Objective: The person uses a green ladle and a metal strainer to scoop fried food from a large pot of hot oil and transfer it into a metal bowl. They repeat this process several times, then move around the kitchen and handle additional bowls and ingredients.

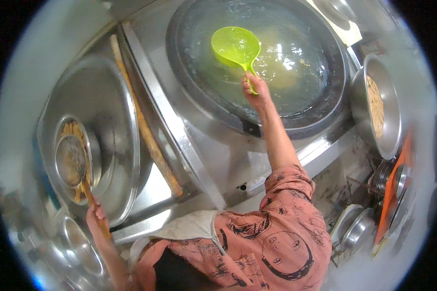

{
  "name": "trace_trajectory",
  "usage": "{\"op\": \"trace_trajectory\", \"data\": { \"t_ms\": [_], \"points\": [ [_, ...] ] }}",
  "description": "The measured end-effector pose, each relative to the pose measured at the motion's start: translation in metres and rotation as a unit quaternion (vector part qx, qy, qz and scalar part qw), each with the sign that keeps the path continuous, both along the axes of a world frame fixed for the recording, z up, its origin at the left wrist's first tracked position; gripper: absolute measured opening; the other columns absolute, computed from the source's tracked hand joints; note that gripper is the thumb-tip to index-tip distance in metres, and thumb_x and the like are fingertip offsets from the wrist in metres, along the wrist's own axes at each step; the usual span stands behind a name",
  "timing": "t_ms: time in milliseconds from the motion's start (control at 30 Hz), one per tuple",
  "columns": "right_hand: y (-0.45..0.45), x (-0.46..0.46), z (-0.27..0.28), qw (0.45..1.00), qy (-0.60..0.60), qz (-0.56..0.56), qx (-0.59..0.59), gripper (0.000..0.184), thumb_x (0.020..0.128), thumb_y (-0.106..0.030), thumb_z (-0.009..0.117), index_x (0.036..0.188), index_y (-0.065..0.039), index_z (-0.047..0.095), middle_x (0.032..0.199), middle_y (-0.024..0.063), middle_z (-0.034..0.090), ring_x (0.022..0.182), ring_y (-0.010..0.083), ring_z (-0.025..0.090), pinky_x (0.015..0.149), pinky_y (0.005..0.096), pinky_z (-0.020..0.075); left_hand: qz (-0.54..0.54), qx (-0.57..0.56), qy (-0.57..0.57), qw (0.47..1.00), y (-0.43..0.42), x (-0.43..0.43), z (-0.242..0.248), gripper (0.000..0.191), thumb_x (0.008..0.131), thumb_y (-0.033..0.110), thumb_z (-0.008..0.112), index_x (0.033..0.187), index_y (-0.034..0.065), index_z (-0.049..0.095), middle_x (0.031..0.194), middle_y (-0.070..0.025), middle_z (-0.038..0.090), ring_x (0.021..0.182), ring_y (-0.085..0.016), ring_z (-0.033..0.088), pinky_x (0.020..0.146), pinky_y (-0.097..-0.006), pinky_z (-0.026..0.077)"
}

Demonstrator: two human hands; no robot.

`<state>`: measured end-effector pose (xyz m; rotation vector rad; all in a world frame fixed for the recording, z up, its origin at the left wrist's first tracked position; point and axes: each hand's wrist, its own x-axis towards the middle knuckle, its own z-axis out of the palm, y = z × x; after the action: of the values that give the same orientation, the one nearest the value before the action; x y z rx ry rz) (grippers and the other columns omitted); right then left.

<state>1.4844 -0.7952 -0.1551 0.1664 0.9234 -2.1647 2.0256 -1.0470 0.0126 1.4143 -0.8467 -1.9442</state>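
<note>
My right hand (255, 89) grips the handle of a lime-green plastic ladle (236, 45), whose bowl is over a large dark-rimmed wok (189, 85) full of cloudy liquid. Whether the bowl dips into the liquid I cannot tell. At the lower left, my left hand (97, 214) is closed around the wooden handle of a round strainer or ladle (71, 160). Its head lies over a smaller steel bowl (94, 156) holding brownish food pieces. That bowl stands inside a very large steel basin (125, 109).
A wooden pole (142, 123) lies between basin and wok, beside a raised steel edge (160, 112). On the right are a steel bowl (391, 109) of tan food, an orange item (393, 196) and stacked metal bowls (358, 229). More steel bowls (82, 243) stand at the lower left.
</note>
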Motion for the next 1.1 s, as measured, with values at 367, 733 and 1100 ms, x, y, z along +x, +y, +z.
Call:
{"op": "trace_trajectory", "data": {
  "t_ms": [367,733,1100],
  "points": [
    [0.016,0.035,0.131,0.987,0.134,0.070,0.061,0.013,0.084,-0.013,0.054,0.093,-0.007,0.046,0.071,0.0042,0.050,0.051,0.0064,0.044,0.038,0.0151,0.0328,-0.041,0.048,0.185,0.981,-0.019,0.053,-0.027,0.033,0.090,0.008,0.039,0.122,0.0000,0.036,0.072,-0.0013,0.041,0.051,-0.005,0.036,0.039,-0.0174,0.033],
    [-0.074,0.136,0.207,0.942,0.149,0.288,-0.089,0.012,0.086,-0.016,0.051,0.087,-0.005,0.045,0.067,0.0033,0.045,0.049,0.0055,0.041,0.036,0.0158,0.0299,-0.112,0.002,0.194,0.975,-0.013,0.073,-0.013,0.021,0.087,0.008,0.045,0.107,0.0028,0.042,0.067,0.0026,0.040,0.050,-0.001,0.033,0.041,-0.0152,0.028],
    [-0.222,0.303,0.206,0.919,0.120,0.374,0.015,0.014,0.084,-0.015,0.055,0.092,-0.007,0.047,0.070,0.0049,0.050,0.047,0.0042,0.042,0.034,0.0144,0.0296,-0.137,0.034,0.235,0.962,-0.030,0.093,-0.016,0.015,0.082,0.002,0.045,0.096,0.0029,0.038,0.072,-0.0049,0.047,0.052,-0.007,0.040,0.042,-0.0202,0.034]
  ]
}}
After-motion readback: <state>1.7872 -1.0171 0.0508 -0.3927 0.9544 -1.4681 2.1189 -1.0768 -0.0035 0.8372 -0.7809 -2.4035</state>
